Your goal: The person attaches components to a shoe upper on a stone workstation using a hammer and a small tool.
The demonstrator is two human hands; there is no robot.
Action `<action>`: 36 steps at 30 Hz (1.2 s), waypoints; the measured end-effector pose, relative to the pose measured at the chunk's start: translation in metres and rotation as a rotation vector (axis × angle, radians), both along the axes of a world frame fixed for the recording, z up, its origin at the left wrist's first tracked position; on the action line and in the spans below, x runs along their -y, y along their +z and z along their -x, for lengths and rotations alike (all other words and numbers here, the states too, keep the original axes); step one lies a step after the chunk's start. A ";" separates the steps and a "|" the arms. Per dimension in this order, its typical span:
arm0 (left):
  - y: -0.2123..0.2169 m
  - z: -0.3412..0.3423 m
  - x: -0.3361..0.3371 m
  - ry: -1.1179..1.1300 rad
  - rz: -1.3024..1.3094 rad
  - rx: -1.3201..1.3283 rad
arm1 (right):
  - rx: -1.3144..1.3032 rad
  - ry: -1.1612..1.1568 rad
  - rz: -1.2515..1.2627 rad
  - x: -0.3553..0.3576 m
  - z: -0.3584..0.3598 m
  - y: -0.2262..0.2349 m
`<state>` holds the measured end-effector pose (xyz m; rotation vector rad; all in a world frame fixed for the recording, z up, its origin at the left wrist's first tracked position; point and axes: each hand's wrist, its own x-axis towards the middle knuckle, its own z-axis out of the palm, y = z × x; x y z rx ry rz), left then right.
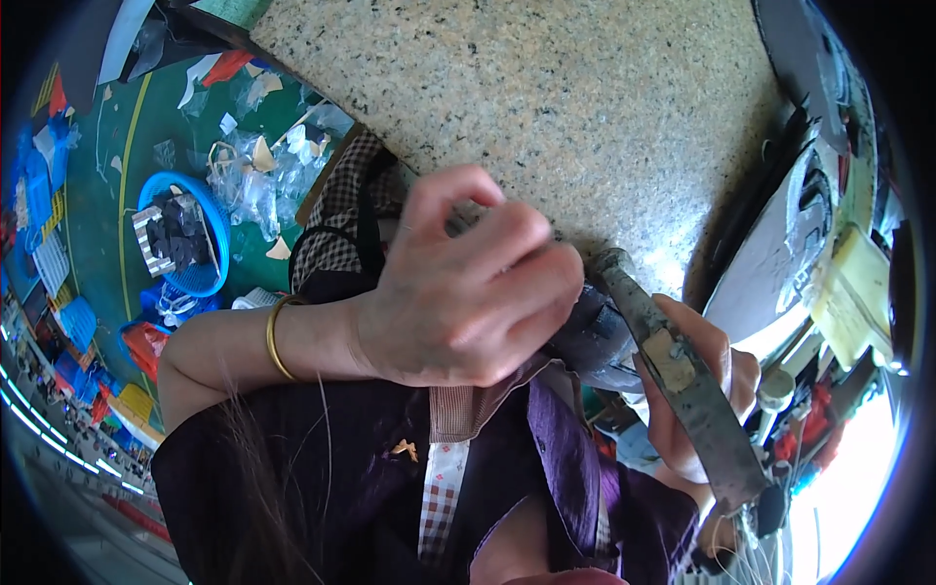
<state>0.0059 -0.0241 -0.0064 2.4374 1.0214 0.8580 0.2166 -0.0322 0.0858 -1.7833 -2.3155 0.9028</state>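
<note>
My left hand, with a gold bangle on its wrist, is clenched around a dark grey rounded piece and presses it near the edge of a speckled granite slab. My right hand grips a worn grey metal tool with a patch of tan tape on its shaft. The tool's upper end sits right next to the dark piece. I cannot tell what the piece is, since my fingers cover most of it. My purple garment and a checked strip fill the lower view.
A blue round basket of dark pieces stands on the green floor at left, with clear plastic bags and scraps beside it. More blue and red crates lie further left. A grey-white machine stands at right.
</note>
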 end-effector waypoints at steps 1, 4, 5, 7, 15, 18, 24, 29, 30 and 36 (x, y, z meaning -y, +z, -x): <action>0.000 -0.001 0.001 -0.002 -0.005 0.003 | 0.030 0.080 -0.051 0.001 -0.006 -0.003; -0.003 -0.003 0.005 0.115 -0.016 0.043 | -0.050 -0.023 -0.014 0.003 -0.007 -0.002; -0.006 -0.005 0.004 0.102 -0.022 0.079 | -0.050 -0.021 -0.013 0.004 -0.008 -0.003; -0.008 -0.006 0.000 0.074 0.031 0.168 | -0.108 -0.132 0.044 0.004 -0.009 -0.003; 0.002 -0.001 0.004 0.008 0.002 0.034 | -0.074 0.005 0.034 -0.006 -0.003 0.005; 0.002 -0.005 0.004 -0.002 -0.001 0.059 | -0.073 0.007 0.110 -0.007 -0.006 0.005; 0.004 -0.003 0.010 -0.061 -0.025 -0.038 | -0.125 0.042 -0.004 -0.004 0.002 -0.012; 0.003 0.010 0.012 -0.148 0.129 0.007 | -0.131 -0.068 0.106 0.000 -0.003 0.004; 0.002 0.011 0.011 -0.149 0.133 0.005 | -0.134 -0.069 0.111 -0.001 0.000 0.002; 0.000 0.014 0.011 -0.156 0.089 -0.019 | -0.098 0.032 0.215 -0.001 0.006 0.004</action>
